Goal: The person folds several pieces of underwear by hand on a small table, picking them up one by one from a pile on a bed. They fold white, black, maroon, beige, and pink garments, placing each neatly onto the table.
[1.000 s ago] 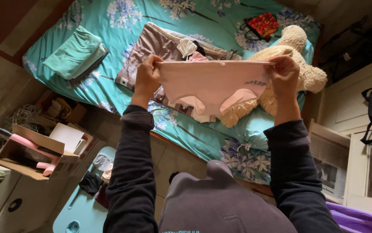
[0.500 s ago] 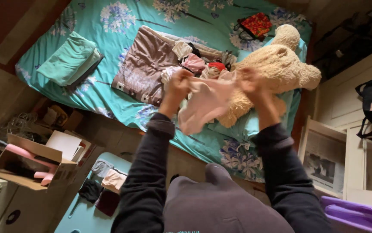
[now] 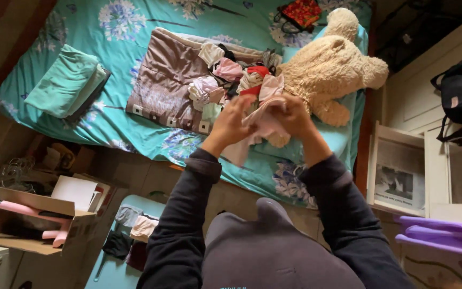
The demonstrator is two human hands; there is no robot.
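Two hands are brought close together above the bed [image 3: 134, 136]: the left hand [image 3: 231, 120] and the right hand [image 3: 293, 115] are both clenched on a small pale pink garment [image 3: 260, 124], which is bunched between them, one loose end hanging down below the left hand. The garment is held in the air over the near edge of the bed, just in front of the heap of small clothes [image 3: 231, 80] and beside the cream teddy bear [image 3: 330, 67]. The step in hand is judged to be a fold, the two ends being gathered inward. The next move would call for the halves to be kept aligned and pressed flat. The fingertips are hidden in the cloth, and the garment's exact shape cannot be made out.
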